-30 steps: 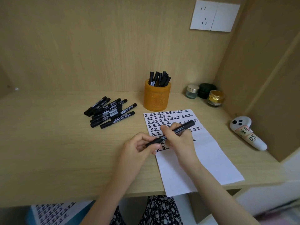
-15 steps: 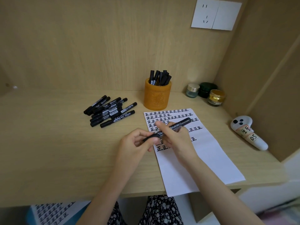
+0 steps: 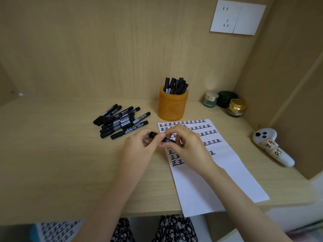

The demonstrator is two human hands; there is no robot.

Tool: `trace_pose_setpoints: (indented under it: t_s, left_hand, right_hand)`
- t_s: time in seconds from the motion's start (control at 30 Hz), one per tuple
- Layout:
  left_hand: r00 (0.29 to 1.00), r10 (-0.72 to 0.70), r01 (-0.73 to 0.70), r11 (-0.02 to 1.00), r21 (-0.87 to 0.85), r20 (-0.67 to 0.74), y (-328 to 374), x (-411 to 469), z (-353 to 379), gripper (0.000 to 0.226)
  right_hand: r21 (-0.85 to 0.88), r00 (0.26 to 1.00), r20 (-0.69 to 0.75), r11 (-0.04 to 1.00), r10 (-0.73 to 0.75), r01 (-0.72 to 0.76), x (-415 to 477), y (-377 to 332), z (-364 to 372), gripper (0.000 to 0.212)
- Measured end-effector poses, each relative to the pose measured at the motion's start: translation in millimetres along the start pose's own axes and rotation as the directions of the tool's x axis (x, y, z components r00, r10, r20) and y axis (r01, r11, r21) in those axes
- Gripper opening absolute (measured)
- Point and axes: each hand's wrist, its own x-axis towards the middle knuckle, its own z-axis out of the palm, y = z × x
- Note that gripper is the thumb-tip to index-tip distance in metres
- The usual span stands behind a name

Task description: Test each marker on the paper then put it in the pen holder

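Bare tabletop (image 3: 43, 163) lies open at left. Loose markers (image 3: 120, 122) sit far-left of the left hand (image 3: 139, 149) and right hand (image 3: 188, 147), whose fingers pinch one marker (image 3: 158, 137) over the paper's (image 3: 215, 180) left edge. The pen holder (image 3: 172, 107) stands beyond.

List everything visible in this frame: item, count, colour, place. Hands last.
loose markers: about eight, black, heaped left of holder
pen holder: one, orange, desk rear, holding several black markers
paper: one, white, rows of black characters, right of centre
jars: three, clear, dark green, gold, rear right
controller: one, white, taped labels, far right
wall socket: one, white, back wall
marker: one, black, gripped by both hands
left hand
right hand
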Motion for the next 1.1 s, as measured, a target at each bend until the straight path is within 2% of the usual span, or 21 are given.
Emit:
trace_pose_setpoints:
  t_s: [0.1,0.27,0.4,0.5,0.63,0.73,0.8,0.9,1.0,1.1]
  left_hand:
    - [0.999,0.035,-0.035,0.998,0.046,-0.001,1,5,1,0.018]
    - [1.000,-0.021,0.021,0.999,0.037,-0.009,-13,18,-5,0.021]
    - [0.993,0.038,0.000,0.949,0.314,-0.114,-38,36,-12,0.015]
    - [0.984,0.100,-0.014,0.869,0.494,-0.148,-57,47,-20,0.022]
    - [0.985,0.110,-0.002,0.782,0.623,-0.135,-73,51,-30,0.027]
    - [0.992,0.076,0.014,0.741,0.671,-0.105,-79,51,-32,0.031]
    - [0.993,0.056,0.031,0.719,0.695,-0.102,-80,53,-32,0.032]
    - [0.993,0.063,0.028,0.703,0.711,-0.102,-81,55,-31,0.031]
    - [0.994,0.026,0.050,0.748,0.661,-0.105,-83,55,-31,0.031]
    - [0.995,0.013,0.053,0.769,0.638,-0.098,-83,53,-30,0.029]
  right_hand:
    - [0.047,0.999,0.006,0.998,0.046,-0.046,7,3,2,0.022]
    - [0.094,0.997,-0.047,0.994,0.063,-0.059,25,9,-2,0.049]
    - [0.124,0.977,-0.204,0.992,0.060,-0.035,58,12,-9,0.051]
    - [0.130,0.939,-0.337,0.991,0.065,-0.022,88,16,-14,0.047]
    - [0.214,0.863,-0.495,0.977,0.103,0.006,123,24,-24,0.046]
    - [0.177,0.800,-0.593,0.984,0.092,0.018,142,33,-28,0.044]
    - [0.143,0.795,-0.599,0.990,0.097,-0.013,150,38,-27,0.043]
    - [0.113,0.826,-0.553,0.992,0.113,-0.060,154,44,-23,0.045]
    - [0.036,0.865,-0.487,0.992,0.123,-0.121,154,51,-20,0.044]
    - [-0.098,0.882,-0.459,0.981,0.106,-0.169,152,55,-17,0.033]
